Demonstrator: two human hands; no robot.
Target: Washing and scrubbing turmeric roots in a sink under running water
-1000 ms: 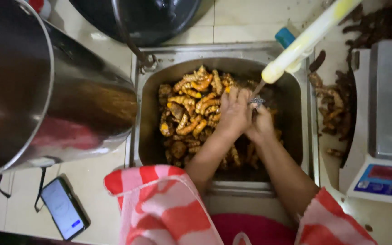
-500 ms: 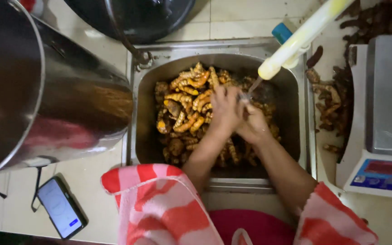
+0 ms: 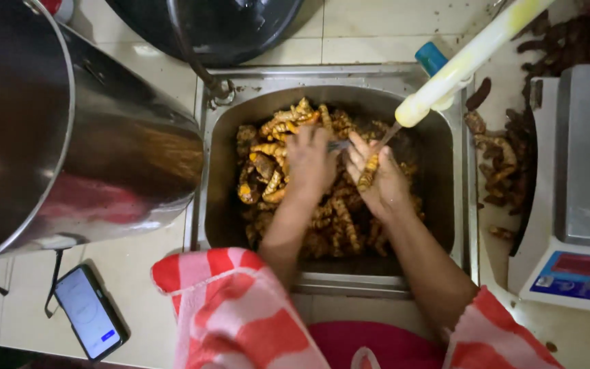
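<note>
A steel sink [image 3: 223, 171] holds a heap of yellow-orange turmeric roots [image 3: 336, 219]. My left hand [image 3: 311, 162] lies palm down on the heap, fingers spread over the roots. My right hand [image 3: 377, 179] is closed around one turmeric root [image 3: 366, 173], held just under a thin stream of water from the pale yellow tap spout [image 3: 466, 58]. The two hands are a little apart. Red-and-white striped sleeves [image 3: 233, 307] cover my upper arms.
A big steel pot [image 3: 63, 130] lies tilted at the left. A black pan [image 3: 233, 24] sits behind the sink. Dark unwashed roots [image 3: 500, 157] pile up right of the sink, next to a weighing scale [image 3: 582, 191]. A phone [image 3: 90, 311] lies at bottom left.
My hands were pressed together over the heap; now they have parted, the left flat on the roots and the right gripping one root under the water.
</note>
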